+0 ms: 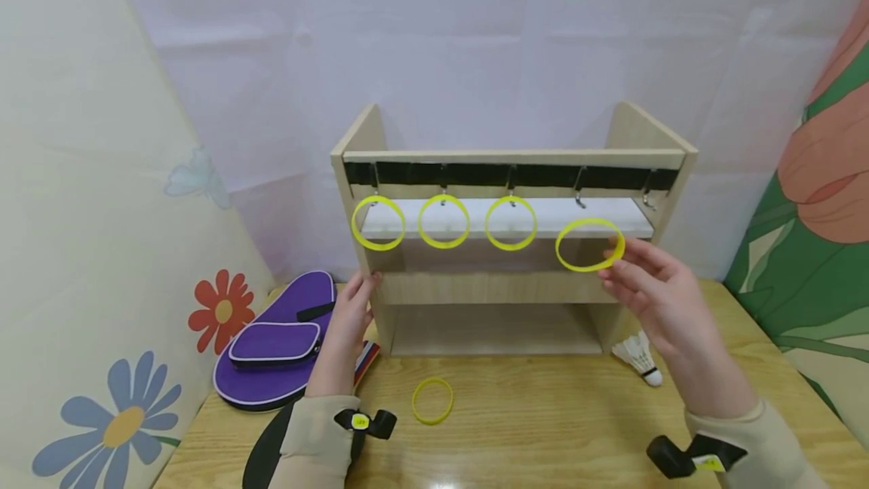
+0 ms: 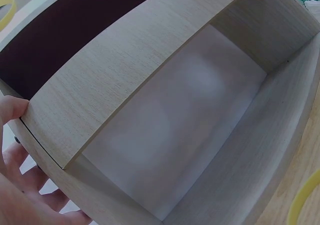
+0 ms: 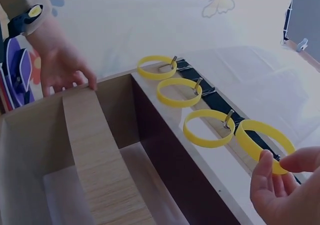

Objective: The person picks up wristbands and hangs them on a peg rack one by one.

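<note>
My right hand [image 1: 655, 285] pinches a yellow wristband-like ring [image 1: 591, 270] by its right edge, between thumb and fingers. In the head view this ring shows just below the fourth hook [image 1: 580, 189]. Three more yellow rings [image 1: 444, 246] hang from the hooks to its left on a small wooden shelf [image 1: 509, 155]. My left hand [image 1: 348, 323] holds the shelf's left side panel. The left wrist view has the thumb [image 2: 15, 107] on the panel's front edge and the fingers on its outer side. Another yellow ring [image 1: 432, 421] lies flat on the table.
At the far right, one hook [image 1: 648, 195] bears no ring. A shuttlecock [image 1: 640, 357] lies beside the shelf's right foot. On the left rest a purple paddle case [image 1: 271, 376] and, partly behind my forearm, a black rounded object [image 1: 261, 451]. A pale cloth backdrop [image 1: 475, 36] hangs behind.
</note>
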{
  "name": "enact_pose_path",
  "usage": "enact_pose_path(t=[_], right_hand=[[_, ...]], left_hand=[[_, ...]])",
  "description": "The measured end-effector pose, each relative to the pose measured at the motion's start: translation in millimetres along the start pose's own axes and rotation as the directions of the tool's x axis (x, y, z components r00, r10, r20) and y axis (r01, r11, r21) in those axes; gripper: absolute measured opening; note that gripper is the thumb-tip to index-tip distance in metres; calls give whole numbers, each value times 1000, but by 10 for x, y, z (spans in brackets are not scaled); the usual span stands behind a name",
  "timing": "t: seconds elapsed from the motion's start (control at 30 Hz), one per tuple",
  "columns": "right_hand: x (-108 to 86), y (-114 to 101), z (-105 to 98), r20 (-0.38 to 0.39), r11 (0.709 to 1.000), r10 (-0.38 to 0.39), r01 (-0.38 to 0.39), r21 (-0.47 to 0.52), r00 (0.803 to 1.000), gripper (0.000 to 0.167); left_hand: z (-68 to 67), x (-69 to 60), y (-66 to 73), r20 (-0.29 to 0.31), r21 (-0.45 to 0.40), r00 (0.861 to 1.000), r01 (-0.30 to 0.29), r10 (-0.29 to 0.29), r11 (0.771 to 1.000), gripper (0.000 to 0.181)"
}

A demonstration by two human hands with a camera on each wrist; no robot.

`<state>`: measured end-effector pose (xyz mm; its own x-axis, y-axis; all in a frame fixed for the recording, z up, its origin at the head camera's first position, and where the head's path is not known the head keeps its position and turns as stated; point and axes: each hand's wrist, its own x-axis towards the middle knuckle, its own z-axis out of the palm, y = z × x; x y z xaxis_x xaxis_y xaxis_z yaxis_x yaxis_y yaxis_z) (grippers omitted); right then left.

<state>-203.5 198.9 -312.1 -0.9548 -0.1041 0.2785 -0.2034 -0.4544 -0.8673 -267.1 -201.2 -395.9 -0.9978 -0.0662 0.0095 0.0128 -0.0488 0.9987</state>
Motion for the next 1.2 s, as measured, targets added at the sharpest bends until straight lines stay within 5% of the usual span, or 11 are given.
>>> enact_pose_path(t=[0.8,1.2], right_hand=[[307,9,116,-94,986,12,4,165,995,24],[339,81,80,-124,991,74,-60,117,990,23]], left_hand=[[-5,23,-9,9,-18,1000,-8,8,1000,50],[3,7,-1,10,-17,1000,-9,9,1000,49]])
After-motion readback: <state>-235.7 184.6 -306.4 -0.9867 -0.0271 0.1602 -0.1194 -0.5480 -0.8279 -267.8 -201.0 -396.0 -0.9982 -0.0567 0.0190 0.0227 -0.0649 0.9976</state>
